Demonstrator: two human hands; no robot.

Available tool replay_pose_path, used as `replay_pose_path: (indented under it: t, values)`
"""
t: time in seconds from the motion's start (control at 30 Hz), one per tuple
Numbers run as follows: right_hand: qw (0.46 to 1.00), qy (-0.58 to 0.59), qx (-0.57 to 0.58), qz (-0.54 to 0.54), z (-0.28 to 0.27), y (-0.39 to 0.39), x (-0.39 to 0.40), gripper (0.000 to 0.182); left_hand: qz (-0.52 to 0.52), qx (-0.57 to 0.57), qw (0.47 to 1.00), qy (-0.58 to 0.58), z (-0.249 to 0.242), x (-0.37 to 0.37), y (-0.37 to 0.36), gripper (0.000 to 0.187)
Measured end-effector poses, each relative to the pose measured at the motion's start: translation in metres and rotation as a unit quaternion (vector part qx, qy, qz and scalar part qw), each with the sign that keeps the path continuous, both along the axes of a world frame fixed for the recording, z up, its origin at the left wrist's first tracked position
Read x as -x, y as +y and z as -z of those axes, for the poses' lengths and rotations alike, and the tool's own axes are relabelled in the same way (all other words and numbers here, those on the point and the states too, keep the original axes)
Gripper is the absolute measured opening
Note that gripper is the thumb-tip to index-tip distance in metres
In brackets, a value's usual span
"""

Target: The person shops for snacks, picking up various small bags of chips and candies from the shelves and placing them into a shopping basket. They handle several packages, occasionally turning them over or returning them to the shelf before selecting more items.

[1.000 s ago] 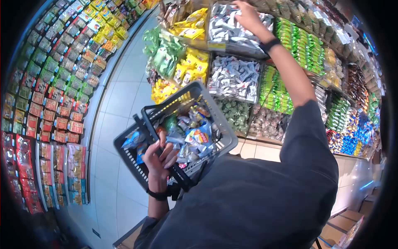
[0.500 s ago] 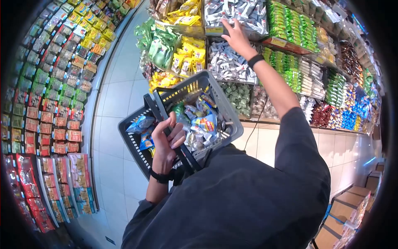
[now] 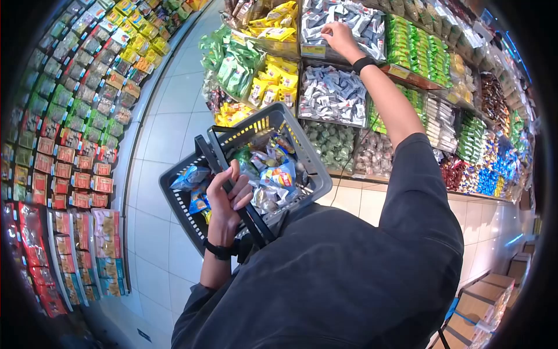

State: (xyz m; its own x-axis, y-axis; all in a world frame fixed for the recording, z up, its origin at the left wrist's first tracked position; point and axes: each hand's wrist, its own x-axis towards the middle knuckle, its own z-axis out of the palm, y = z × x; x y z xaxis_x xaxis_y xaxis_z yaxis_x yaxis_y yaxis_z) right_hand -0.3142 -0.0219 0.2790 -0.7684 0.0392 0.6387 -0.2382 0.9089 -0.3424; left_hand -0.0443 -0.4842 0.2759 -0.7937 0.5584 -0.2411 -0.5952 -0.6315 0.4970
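Note:
My left hand (image 3: 228, 195) is closed round the black handles (image 3: 210, 152) of a grey shopping basket (image 3: 306, 136). Inside the basket lie several packaged snacks, among them a blue bag (image 3: 190, 177) and a blue-and-white packet (image 3: 280, 176). My right hand (image 3: 340, 39) is over the upper bin of small silver-white packets (image 3: 367, 26), near its front edge. Its fingers are curled together in a pinch; whatever is between them, if anything, is too small to make out. Below that bin sits a second bin of similar packets (image 3: 331, 96).
Yellow packets (image 3: 273, 81) and green bags (image 3: 232, 64) fill bins left of my right hand. Green-wrapped packets (image 3: 415, 49) stand to its right. Shelves of packaged goods (image 3: 75, 116) run along the left, across a tiled aisle (image 3: 152, 192). Cardboard boxes (image 3: 474, 308) stand at lower right.
My right hand has gone from spread fingers to a pinch over the silver-white packets. The view has shifted slightly; my left hand keeps its hold on the basket handles.

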Motion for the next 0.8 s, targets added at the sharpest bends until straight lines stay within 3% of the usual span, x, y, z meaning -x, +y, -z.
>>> replay_pose_path:
  t: [0.07, 0.1, 0.17, 0.23, 0.3, 0.37, 0.43, 0.47, 0.53, 0.57, 0.63, 0.8]
  values:
    - [0.999, 0.006, -0.037, -0.022, 0.005, 0.008, 0.009, 0.014, 0.0, -0.012, 1.0, 0.005, 0.002, 0.003, -0.005, 0.028]
    - [1.0, -0.015, -0.003, -0.02, 0.006, 0.01, 0.012, 0.017, -0.002, -0.022, 1.0, 0.003, 0.003, 0.003, -0.007, 0.028]
    - [0.992, 0.062, -0.108, -0.008, 0.008, 0.019, 0.01, 0.024, -0.027, 0.014, 1.0, 0.009, -0.004, 0.001, -0.009, 0.028]
    - [0.985, 0.134, -0.108, -0.003, -0.002, 0.008, -0.002, 0.026, -0.018, -0.003, 1.0, 0.014, -0.001, 0.004, -0.013, 0.028]
    - [0.989, -0.024, -0.091, 0.113, -0.029, -0.034, -0.05, 0.039, -0.025, -0.009, 1.0, 0.009, 0.001, 0.005, -0.015, 0.028]
    - [0.993, 0.114, -0.002, 0.031, -0.033, -0.106, -0.107, 0.024, -0.018, -0.024, 0.999, 0.011, 0.004, 0.008, -0.017, 0.029]
    - [0.981, -0.007, 0.101, -0.163, -0.015, -0.165, -0.153, 0.02, -0.02, -0.023, 1.0, 0.006, 0.005, 0.011, -0.017, 0.029]
    - [0.968, -0.115, 0.12, -0.189, 0.003, -0.193, -0.176, 0.015, -0.019, -0.02, 1.0, 0.005, 0.005, 0.011, -0.017, 0.029]
    - [0.942, -0.205, 0.032, -0.265, 0.057, -0.219, -0.183, 0.016, -0.013, -0.023, 1.0, 0.006, 0.006, 0.013, -0.015, 0.029]
    - [0.927, -0.299, -0.021, -0.224, 0.085, -0.233, -0.179, 0.018, -0.007, -0.024, 1.0, 0.012, 0.005, 0.012, -0.015, 0.029]
    - [0.921, -0.321, -0.045, -0.214, 0.116, -0.254, -0.182, 0.025, -0.006, -0.017, 1.0, 0.013, 0.003, 0.012, -0.013, 0.029]
    - [0.929, -0.287, -0.151, -0.177, 0.174, -0.296, -0.164, 0.022, 0.011, -0.024, 1.0, 0.016, 0.003, 0.011, -0.013, 0.03]
